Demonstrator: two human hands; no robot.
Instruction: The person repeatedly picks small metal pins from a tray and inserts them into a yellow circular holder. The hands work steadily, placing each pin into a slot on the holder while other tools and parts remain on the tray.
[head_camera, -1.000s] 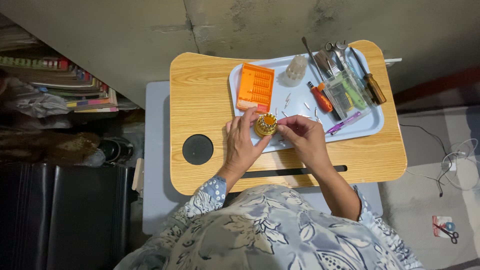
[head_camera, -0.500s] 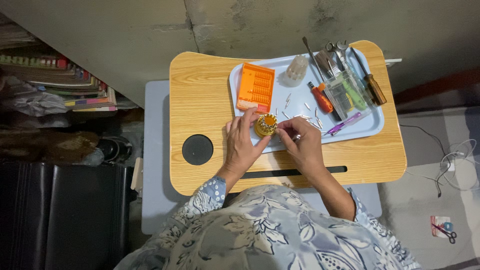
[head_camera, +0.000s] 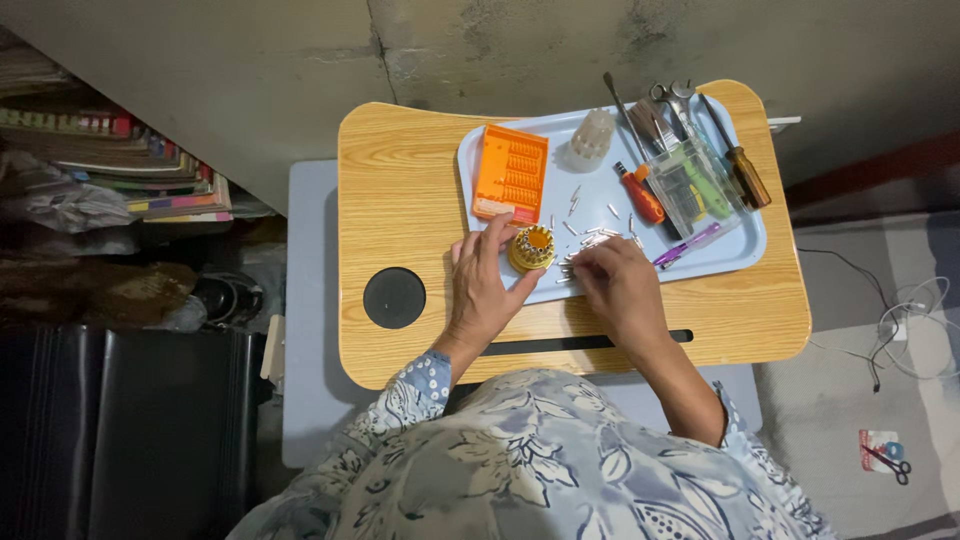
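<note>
- My left hand curls round the small round yellow bit holder, thumb on its near side and fingers on the far side, so my grip is closed lightly about its rim.
- The holder stands upright on the pale blue tray, at the tray's near left corner, just in front of the orange bit case.
- I judge the holder light and stiff, hard plastic with a ribbed edge. It could tip or skate on the smooth tray, so its sides are the place to steady it, low down.
- My right hand rests palm down at the tray's near edge, fingertips bunched over the loose small metal bits scattered there. Whether a bit is pinched between them I cannot tell; the fingers hide it.
- The bits look thin, hard and slippery, likely to roll. Each is best taken across its middle, between thumb and forefinger.
- Both forearms come in from below over the wooden lap table, wrists low, the left angled up and right, the right angled up and left, so the hands nearly meet.
- Further back on the tray lie an orange-handled screwdriver, a clear plastic box and a purple pen.
</note>
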